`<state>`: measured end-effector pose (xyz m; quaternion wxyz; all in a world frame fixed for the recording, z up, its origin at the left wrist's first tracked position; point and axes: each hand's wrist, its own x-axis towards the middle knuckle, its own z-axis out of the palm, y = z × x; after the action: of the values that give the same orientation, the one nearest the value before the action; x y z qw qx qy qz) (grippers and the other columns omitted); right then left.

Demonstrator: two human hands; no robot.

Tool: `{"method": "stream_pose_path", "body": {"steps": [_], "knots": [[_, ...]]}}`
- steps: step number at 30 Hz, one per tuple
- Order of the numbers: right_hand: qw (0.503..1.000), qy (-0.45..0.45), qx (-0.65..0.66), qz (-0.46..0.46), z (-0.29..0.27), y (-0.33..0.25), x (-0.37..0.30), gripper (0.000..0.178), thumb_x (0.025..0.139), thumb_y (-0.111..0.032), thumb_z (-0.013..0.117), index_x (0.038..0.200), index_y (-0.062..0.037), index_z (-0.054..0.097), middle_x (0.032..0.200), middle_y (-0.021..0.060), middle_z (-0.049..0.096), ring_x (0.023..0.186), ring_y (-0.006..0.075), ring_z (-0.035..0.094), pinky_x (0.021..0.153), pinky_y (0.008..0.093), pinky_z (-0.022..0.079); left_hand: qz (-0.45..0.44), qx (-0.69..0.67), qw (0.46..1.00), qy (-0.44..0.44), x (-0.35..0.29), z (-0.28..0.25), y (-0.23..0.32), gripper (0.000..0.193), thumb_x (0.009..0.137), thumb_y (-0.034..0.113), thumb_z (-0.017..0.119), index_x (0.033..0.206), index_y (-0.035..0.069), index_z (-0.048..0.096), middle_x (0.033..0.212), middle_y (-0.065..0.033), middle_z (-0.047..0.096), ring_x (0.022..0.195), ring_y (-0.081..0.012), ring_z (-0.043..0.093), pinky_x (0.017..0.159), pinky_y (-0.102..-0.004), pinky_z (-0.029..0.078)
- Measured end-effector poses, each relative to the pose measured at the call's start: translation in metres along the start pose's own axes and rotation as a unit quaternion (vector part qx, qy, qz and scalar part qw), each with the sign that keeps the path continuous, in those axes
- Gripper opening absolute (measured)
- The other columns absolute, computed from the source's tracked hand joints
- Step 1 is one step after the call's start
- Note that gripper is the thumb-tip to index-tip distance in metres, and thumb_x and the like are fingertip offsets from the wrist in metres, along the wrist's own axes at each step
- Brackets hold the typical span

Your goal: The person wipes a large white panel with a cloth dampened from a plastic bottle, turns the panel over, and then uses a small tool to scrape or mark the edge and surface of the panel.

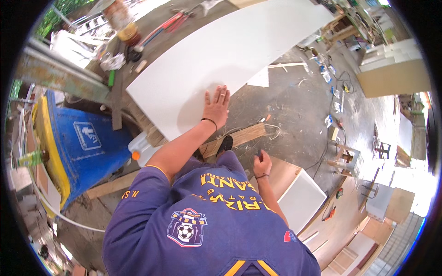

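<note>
A long white panel [239, 50] lies in front of me and reaches to the far right. My left hand [216, 109] rests flat on its near end by the right edge, fingers stretched out, with a ring and a dark wristband showing. Lower and to the right, beside my body, my right hand [263, 164] hangs apart from the panel. Its fingers are curled in, and whatever they hold, if anything, is too small to make out. Close to it stands a white and wood-coloured cabinet box [301, 198].
A blue and yellow bin [92, 142] stands on the left, next to a plastic jug [142, 149]. A wooden plank [244, 138] lies by my foot. Red-handled cutters [168, 23] sit beyond the panel. At right are a stool [345, 158], cables and scattered scraps on the floor.
</note>
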<state>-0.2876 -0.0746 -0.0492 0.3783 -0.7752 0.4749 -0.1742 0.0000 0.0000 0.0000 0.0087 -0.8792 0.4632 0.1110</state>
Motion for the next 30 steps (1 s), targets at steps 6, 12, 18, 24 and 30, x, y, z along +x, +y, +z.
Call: {"method": "stream_pose_path", "body": {"steps": [6,12,18,24,30], "knots": [[0.975,0.078,-0.033,0.205,-0.066,0.163,-0.005,0.033,0.071,-0.007,0.066,0.102,0.0012,0.061,0.073,0.0079,0.058,0.067,0.0137,0.054,0.061,0.0297,0.045,-0.029,-0.009,1.000,-0.002,0.088,-0.036,0.053,0.072,0.091,0.028,0.046,0.146,0.006,0.007,0.155,-0.0083,0.001,0.142,-0.0293,-0.001,0.110,-0.0597,0.007],[0.953,0.047,0.098,0.284,-0.083,0.164,-0.010,0.036,0.074,-0.004,0.062,0.109,0.0046,0.058,0.071,0.0032,0.053,0.055,0.0101,0.049,0.048,0.0254,0.040,-0.051,0.016,0.998,0.023,0.157,-0.026,0.068,0.070,0.091,0.031,0.046,0.146,0.005,0.010,0.154,-0.0090,0.004,0.142,-0.0288,0.002,0.111,-0.0559,0.010],[0.924,0.105,0.206,0.306,-0.099,0.225,0.046,0.033,0.077,-0.002,0.058,0.110,0.0036,0.057,0.070,0.0041,0.055,0.052,0.0096,0.049,0.044,0.0238,0.040,0.044,-0.071,0.993,0.084,0.126,-0.019,0.057,0.060,0.095,0.036,0.036,0.145,0.006,0.020,0.153,-0.0078,0.013,0.142,-0.0245,0.010,0.114,-0.0467,0.010],[0.955,0.037,0.191,0.224,-0.103,0.152,0.133,0.020,0.080,-0.007,0.060,0.098,0.0028,0.060,0.068,0.0039,0.055,0.053,0.0095,0.050,0.042,0.0239,0.038,-0.125,-0.063,0.984,0.107,0.004,-0.014,-0.017,0.063,0.093,0.048,0.034,0.143,0.011,0.028,0.151,-0.0100,0.021,0.140,-0.0268,0.017,0.112,-0.0490,0.012],[0.990,-0.022,0.131,0.042,-0.044,0.065,0.244,0.032,0.080,-0.012,0.063,0.107,0.0038,0.059,0.077,0.0056,0.058,0.067,0.0114,0.056,0.048,0.0236,0.044,-0.367,-0.060,0.914,0.161,-0.043,-0.003,-0.086,0.062,0.090,0.047,0.042,0.140,0.012,0.034,0.151,-0.0089,0.023,0.139,-0.0298,0.020,0.109,-0.0556,0.014]]}}
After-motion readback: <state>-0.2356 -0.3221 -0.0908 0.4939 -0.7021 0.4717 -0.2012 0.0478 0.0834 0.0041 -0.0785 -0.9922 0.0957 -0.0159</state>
